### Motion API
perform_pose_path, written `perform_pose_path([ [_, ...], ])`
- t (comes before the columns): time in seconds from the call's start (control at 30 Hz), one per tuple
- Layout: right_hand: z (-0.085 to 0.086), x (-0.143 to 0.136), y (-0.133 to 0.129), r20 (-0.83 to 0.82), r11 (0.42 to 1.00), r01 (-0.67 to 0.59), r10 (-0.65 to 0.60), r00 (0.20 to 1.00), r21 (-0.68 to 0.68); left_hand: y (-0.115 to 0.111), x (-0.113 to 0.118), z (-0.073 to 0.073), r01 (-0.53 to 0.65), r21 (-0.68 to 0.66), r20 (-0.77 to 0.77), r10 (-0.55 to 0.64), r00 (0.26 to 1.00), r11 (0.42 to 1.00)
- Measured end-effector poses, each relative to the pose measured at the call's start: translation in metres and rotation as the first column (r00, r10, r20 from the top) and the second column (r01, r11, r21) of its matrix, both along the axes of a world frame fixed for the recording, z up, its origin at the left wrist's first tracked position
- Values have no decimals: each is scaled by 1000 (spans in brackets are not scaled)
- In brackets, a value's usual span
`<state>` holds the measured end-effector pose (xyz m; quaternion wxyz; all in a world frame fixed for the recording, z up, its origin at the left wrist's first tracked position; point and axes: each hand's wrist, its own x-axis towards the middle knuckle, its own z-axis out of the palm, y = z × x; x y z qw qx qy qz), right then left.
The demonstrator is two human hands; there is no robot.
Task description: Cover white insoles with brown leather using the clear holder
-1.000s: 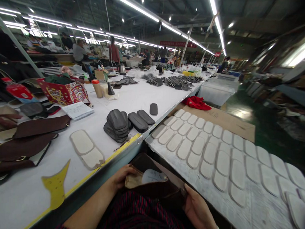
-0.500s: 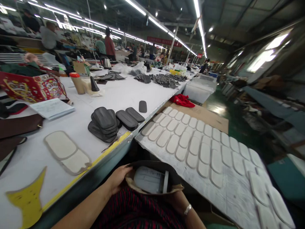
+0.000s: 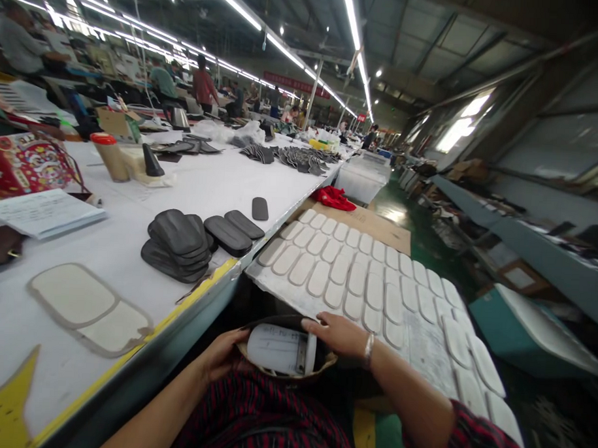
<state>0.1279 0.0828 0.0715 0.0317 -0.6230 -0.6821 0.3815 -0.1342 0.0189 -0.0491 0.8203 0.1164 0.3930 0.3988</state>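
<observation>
In my lap is a dark brown pouch-like piece (image 3: 286, 379), its mouth open upward and its inner side tan. Inside it lies a pale, rounded plastic form (image 3: 277, 349) with handwritten marks and a raised right end. My left hand (image 3: 223, 355) is closed round the left rim of the pouch, its fingers partly hidden. My right hand (image 3: 338, 333) reaches over from the right, with fingertips closed on the raised end of the form. On the white table (image 3: 182, 187) to the left are stacked black padded oval pieces (image 3: 178, 242) and a flat grey-white panel (image 3: 87, 301).
A lower board (image 3: 417, 346) on the right carries rows of white oval pieces (image 3: 356, 278). Red cloth (image 3: 335, 198) lies beyond them. A lidded cup (image 3: 111, 157), a notepad (image 3: 44, 212) and a red patterned bag (image 3: 31, 164) stand on the table. Several people work far off.
My right hand has come from beneath the pouch's right side up onto the raised end of the plastic form. The left hand stays at the rim. The view has turned right.
</observation>
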Motion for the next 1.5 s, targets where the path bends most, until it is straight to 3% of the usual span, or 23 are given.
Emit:
perform_pose_path([
  [0.1,5,-22,1,242,990,-140,144,960,-30,0,3,0,5,-14,10,-5,1000,1000],
  [0.23,3,-4,-4,307,984,-162,177,935,-74,0,7,2,-7,-22,-39,6,999,1000],
  [0.33,-2,23,-15,263,970,5,61,963,-242,2,9,4,4,-31,-3,-4,1000,1000],
  [0.4,-6,31,-21,176,887,145,-73,982,-438,3,10,4,11,-27,28,-11,1000,1000],
  [0.47,-10,29,-24,69,808,187,-180,981,-559,3,11,3,6,-22,23,-5,1000,1000],
  [0.5,-10,26,-24,20,796,183,-210,977,-577,2,11,3,0,-17,1,0,1000,1000],
  [0.6,-10,14,-21,-41,828,155,-209,977,-538,1,12,1,-18,13,-103,19,994,1000],
  [0.77,-10,15,-18,41,869,88,-78,996,-487,-2,14,6,48,157,-289,0,957,987],
  [0.9,-32,37,-23,-14,849,106,-132,991,-517,-2,12,13,187,296,-515,-8,857,937],
  [1.03,-57,57,-33,-89,847,112,-184,979,-520,-2,5,19,273,299,-669,-3,743,914],
  [1.1,-60,58,-36,-109,899,85,-145,983,-429,1,2,24,304,325,-696,9,718,896],
  [1.17,-56,53,-34,-54,981,16,-27,998,-192,10,3,31,349,416,-707,57,705,840],
  [1.2,-53,48,-31,-5,997,-53,53,999,-58,17,5,34,386,454,-715,70,696,803],
  [1.27,-48,37,-24,108,973,-209,199,974,100,34,12,38,490,454,-754,28,657,744],
  [1.33,-48,28,-14,167,958,-277,262,950,76,54,19,38,585,386,-796,-64,602,713],
  [1.5,-64,25,13,63,973,-208,215,975,-99,86,25,36,734,280,-810,-259,527,618],
])
